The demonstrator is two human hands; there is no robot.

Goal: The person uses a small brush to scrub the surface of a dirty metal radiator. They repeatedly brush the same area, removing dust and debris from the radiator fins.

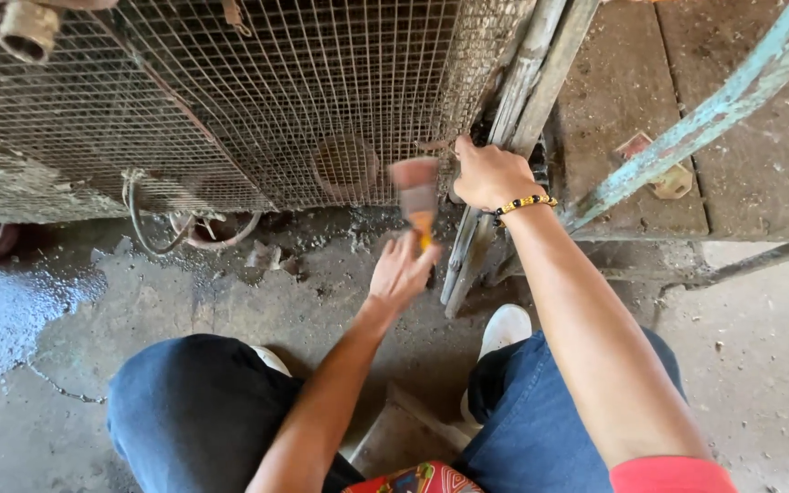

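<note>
1. Wire mesh (230, 100) cage up front, dusty floor (66, 383) below.
2. Left hand (401, 271) fingers wrapped round a brush (417, 196) handle, bristles up against the mesh.
3. Right hand (490, 175) fingers closed on the wooden frame (522, 82).

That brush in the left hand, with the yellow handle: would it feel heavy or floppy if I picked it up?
Probably light: the left hand holds the brush up alone by its thin handle. The handle looks stiff, while the wide bristle head, blurred here, likely bends when pressed against the wire mesh. Its flat shape suggests it would not roll.
</note>
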